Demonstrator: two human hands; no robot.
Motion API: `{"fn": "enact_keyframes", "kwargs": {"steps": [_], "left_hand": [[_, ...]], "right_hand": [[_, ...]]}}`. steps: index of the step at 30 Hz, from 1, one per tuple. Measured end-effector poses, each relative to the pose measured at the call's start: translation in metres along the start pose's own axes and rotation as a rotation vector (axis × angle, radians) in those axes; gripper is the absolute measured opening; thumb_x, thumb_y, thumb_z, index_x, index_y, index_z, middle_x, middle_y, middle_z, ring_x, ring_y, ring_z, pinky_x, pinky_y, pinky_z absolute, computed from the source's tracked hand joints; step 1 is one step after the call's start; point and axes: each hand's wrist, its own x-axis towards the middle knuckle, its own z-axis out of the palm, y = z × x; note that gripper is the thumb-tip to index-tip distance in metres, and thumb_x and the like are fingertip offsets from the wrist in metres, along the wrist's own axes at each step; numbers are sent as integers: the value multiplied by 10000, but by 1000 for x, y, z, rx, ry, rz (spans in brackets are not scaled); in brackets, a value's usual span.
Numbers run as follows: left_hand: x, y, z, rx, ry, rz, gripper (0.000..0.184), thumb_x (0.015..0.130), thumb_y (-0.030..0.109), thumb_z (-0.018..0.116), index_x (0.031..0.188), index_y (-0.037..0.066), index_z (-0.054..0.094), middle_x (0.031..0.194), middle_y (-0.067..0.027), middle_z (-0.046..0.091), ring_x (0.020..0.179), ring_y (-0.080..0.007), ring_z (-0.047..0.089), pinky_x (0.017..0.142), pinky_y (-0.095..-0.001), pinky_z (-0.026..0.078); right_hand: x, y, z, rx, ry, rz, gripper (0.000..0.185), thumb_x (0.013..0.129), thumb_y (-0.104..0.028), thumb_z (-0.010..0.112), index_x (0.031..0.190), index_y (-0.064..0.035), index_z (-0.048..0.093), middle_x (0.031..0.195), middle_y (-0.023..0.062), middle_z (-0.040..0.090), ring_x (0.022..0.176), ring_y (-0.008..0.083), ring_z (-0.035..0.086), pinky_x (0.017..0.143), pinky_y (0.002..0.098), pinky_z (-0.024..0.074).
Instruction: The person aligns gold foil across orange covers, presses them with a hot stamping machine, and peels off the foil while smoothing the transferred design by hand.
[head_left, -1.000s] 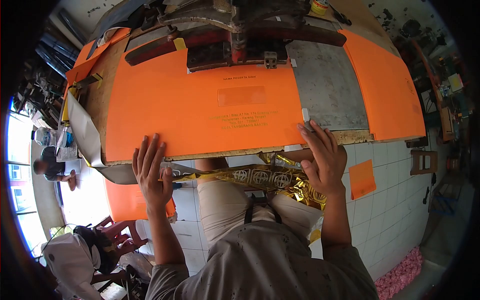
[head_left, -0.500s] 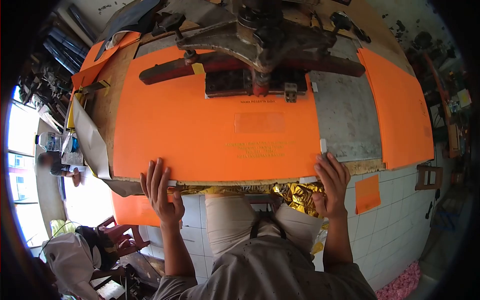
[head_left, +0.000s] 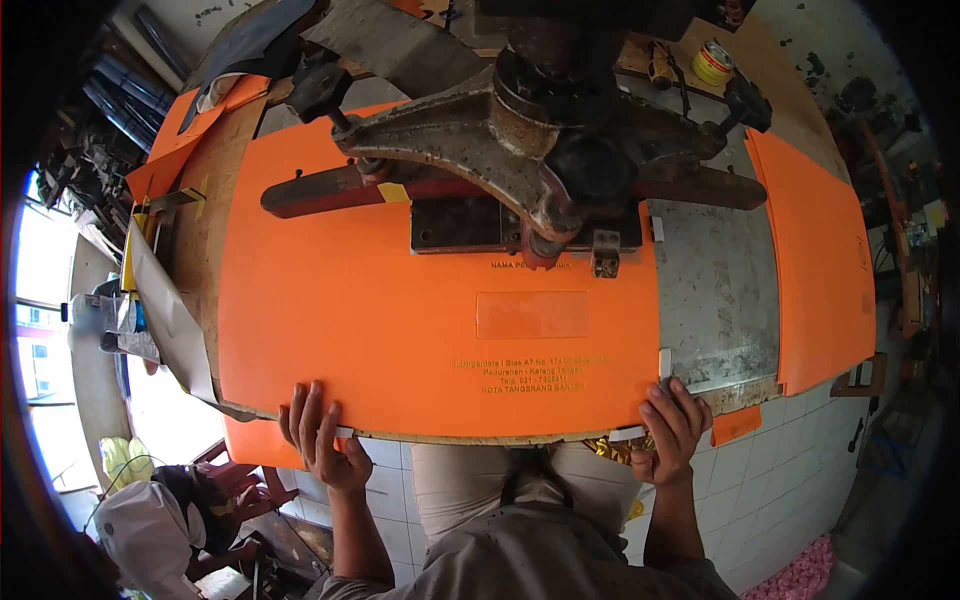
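A large orange card sheet [head_left: 330, 310] with printed lettering and a rectangular window lies on the board under a heavy metal press [head_left: 470, 140]. My left hand [head_left: 326, 442] rests at the sheet's front left edge, fingers stretched out over it and thumb apart. At the front right corner, my right hand [head_left: 673, 436] lies with its fingers extended beside a small white guide block [head_left: 666, 362]. Another white block [head_left: 630, 433] sits at the front edge near the right thumb. The press's dark block [head_left: 460, 226] hangs over the sheet's upper part.
On the right lies a stack of orange sheets [head_left: 815, 270], past a grey metal plate [head_left: 715, 300]. A small tin [head_left: 712, 62] stands at the back right. Crumpled gold foil [head_left: 615, 450] shows below the front edge. Another person [head_left: 150, 530] is at the lower left.
The board with the orange sheet has come nearer to my body, and both hands have moved with its front edge. More of the press and the tin behind now show.
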Motion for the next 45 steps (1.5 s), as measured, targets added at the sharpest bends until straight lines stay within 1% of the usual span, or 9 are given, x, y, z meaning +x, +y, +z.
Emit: {"fn": "enact_keyframes", "kwargs": {"steps": [3,12,18,24,32,38,41,42,45], "left_hand": [[-1,1,0,10,-9,-13,415,1090,383,422,1332,119,633,1404,-209,653,1383,-434,555,1220,-589,280],[-4,-1,-1,17,-14,-11,436,1094,413,405,1322,121,634,1386,-206,664,1368,-439,568,1217,-594,289],[-3,0,2,20,19,-15,452,1089,435,395,1300,124,646,1362,-206,678,1352,-437,583,1211,-591,301],[-4,-2,2,12,27,-14,448,1086,437,399,1279,122,652,1352,-207,684,1349,-433,586,1210,-588,303],[-4,-1,1,3,17,-15,451,1086,416,398,1304,112,649,1368,-209,676,1361,-441,573,1213,-592,295],[-6,0,3,3,22,-15,455,1084,403,406,1324,96,641,1399,-211,659,1393,-450,542,1227,-595,267],[-5,-3,1,-29,14,-3,460,1082,399,413,1329,81,637,1406,-211,654,1406,-446,530,1232,-591,258],[-5,-3,1,-39,15,0,462,1082,397,415,1330,76,635,1408,-210,652,1410,-444,527,1233,-590,256],[-2,0,-2,-78,16,-7,462,1078,384,422,1329,56,629,1413,-212,648,1413,-437,527,1233,-587,258]], "right_hand": [[-2,0,0,-8,-5,-4,573,1087,-523,343,1250,-134,731,1340,38,710,1379,269,548,1220,458,228],[-4,1,0,-18,2,-13,543,1091,-520,349,1245,-154,720,1333,27,711,1371,261,554,1229,457,233],[-4,1,0,-38,8,-17,538,1089,-523,357,1242,-156,719,1327,24,714,1366,258,558,1231,457,232],[-3,-1,-2,-12,2,8,545,1085,-533,361,1229,-154,725,1311,27,720,1360,261,562,1233,457,230],[-6,0,3,-4,35,-10,555,1074,-552,366,1245,-154,713,1318,34,718,1353,274,569,1227,463,232],[-11,3,10,-10,85,-9,590,1060,-577,373,1266,-137,706,1328,55,716,1355,276,569,1229,462,222],[-3,2,7,-24,70,-42,612,1057,-584,375,1294,-119,693,1352,66,704,1356,280,568,1221,455,226],[2,-1,4,5,54,-36,602,1063,-555,380,1309,-98,687,1378,91,689,1360,286,568,1209,450,242],[11,-9,-7,157,36,48,587,1067,-521,386,1296,-74,689,1408,122,666,1358,300,572,1195,461,262]]}}
